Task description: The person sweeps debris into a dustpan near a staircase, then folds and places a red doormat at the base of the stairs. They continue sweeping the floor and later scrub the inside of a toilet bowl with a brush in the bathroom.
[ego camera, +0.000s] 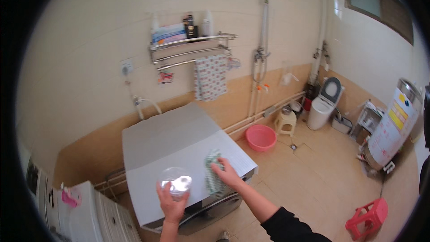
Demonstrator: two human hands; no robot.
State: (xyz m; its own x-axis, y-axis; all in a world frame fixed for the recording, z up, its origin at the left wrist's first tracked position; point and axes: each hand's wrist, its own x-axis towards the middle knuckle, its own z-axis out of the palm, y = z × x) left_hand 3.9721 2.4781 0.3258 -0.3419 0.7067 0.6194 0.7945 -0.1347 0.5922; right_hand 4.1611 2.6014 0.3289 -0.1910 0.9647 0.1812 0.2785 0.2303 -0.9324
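Note:
My left hand (172, 202) grips a clear round container (176, 178) by its near side, above the front part of a washing machine. Bright glare on the container hides what, if anything, is inside. A green and white patterned cloth (214, 176) is in my right hand (227, 173), hanging down at the machine's front edge. Under both hands, the washing machine top (164, 141) is covered by a pale grey sheet. Below it, part of the dark machine front (215, 210) shows.
A white cabinet (100, 205) stands at the left. A metal wall rack (191, 42) holds bottles and a patterned towel (211, 77). On the tiled floor are a pink basin (261, 137), a cream stool (285, 122), a toilet (321, 111), a red stool (368, 216) and a tall cylindrical tank (391, 127).

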